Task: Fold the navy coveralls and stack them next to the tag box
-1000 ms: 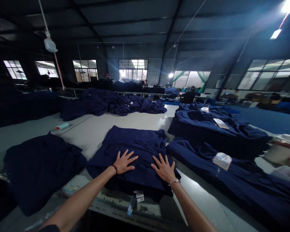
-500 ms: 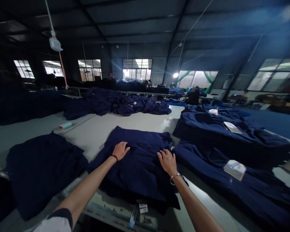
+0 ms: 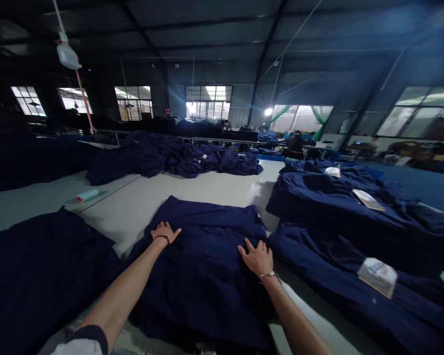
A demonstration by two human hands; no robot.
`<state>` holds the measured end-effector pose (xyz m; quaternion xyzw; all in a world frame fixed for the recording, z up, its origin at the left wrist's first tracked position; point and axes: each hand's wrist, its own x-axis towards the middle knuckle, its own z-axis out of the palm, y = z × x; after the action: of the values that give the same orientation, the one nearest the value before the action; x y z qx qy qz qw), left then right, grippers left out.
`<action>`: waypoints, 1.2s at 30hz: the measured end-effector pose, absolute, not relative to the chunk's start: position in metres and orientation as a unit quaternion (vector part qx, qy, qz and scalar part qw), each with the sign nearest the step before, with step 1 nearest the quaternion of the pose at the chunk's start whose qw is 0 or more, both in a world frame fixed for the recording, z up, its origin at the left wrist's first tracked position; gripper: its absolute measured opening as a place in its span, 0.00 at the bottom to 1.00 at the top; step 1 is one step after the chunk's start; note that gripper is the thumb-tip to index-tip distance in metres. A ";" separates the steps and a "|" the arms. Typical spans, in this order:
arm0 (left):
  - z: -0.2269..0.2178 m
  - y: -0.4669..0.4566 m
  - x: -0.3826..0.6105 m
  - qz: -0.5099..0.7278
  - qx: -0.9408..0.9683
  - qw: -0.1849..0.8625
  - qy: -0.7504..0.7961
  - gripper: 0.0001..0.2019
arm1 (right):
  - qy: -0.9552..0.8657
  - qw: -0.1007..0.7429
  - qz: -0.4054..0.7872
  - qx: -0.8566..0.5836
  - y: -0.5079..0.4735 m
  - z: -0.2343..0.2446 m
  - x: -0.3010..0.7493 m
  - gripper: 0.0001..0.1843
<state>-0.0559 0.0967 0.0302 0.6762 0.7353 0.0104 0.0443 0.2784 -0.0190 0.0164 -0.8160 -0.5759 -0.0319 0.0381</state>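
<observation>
A stack of navy blue cloth (image 3: 203, 281), probably folded garments, lies on the pale work table (image 3: 192, 190) right in front of me. My left hand (image 3: 165, 232) rests flat on its far left part, fingers spread. My right hand (image 3: 257, 257) presses on its right side, near the edge, with fingers apart. Neither hand grips the cloth. A red thread bracelet circles my left wrist, and a metal bracelet circles my right.
More navy piles lie to the left (image 3: 40, 266) and right (image 3: 355, 251), the right ones carrying paper packets (image 3: 377, 277). A pale blue roll (image 3: 87, 195) lies on the table. Heaped navy cloth (image 3: 170, 158) lies beyond, and a seated person (image 3: 295, 145) works farther back.
My hands have slid apart across the navy stack, the left moving up and to the left. The stack looks flatter and wider, and the view has tilted slightly.
</observation>
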 end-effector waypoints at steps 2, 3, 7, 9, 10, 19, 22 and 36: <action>0.035 0.102 -0.051 0.019 0.688 0.031 0.725 0.37 | -0.581 0.050 -0.039 -0.811 -0.009 0.028 0.277 0.36; 0.037 0.106 -0.048 0.033 0.709 0.017 0.705 0.35 | -0.591 0.064 -0.050 -0.803 -0.002 0.034 0.277 0.35; 0.039 0.132 -0.028 0.066 0.816 0.004 0.574 0.25 | -0.646 0.111 -0.078 -0.751 0.033 0.046 0.276 0.29; 0.034 0.148 -0.021 0.050 0.840 0.037 0.540 0.25 | -0.648 0.108 -0.067 -0.751 0.047 0.041 0.278 0.28; 0.031 0.156 -0.019 0.039 0.841 0.055 0.536 0.26 | -0.644 0.102 -0.063 -0.756 0.052 0.036 0.280 0.29; 0.009 0.195 -0.026 0.055 0.707 0.048 0.704 0.36 | -0.625 0.120 -0.160 -0.755 0.050 -0.007 0.298 0.32; 0.014 0.203 -0.015 0.090 0.725 0.009 0.682 0.32 | -0.652 0.128 -0.172 -0.727 0.050 -0.007 0.296 0.31; 0.032 0.243 0.036 0.148 0.789 0.028 0.596 0.21 | -0.680 0.106 -0.141 -0.712 0.058 -0.002 0.291 0.30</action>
<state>0.0358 0.2427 0.0318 0.7887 0.5959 0.1484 0.0282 0.2907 0.0581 -0.0020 -0.7120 -0.6796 -0.1411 0.1061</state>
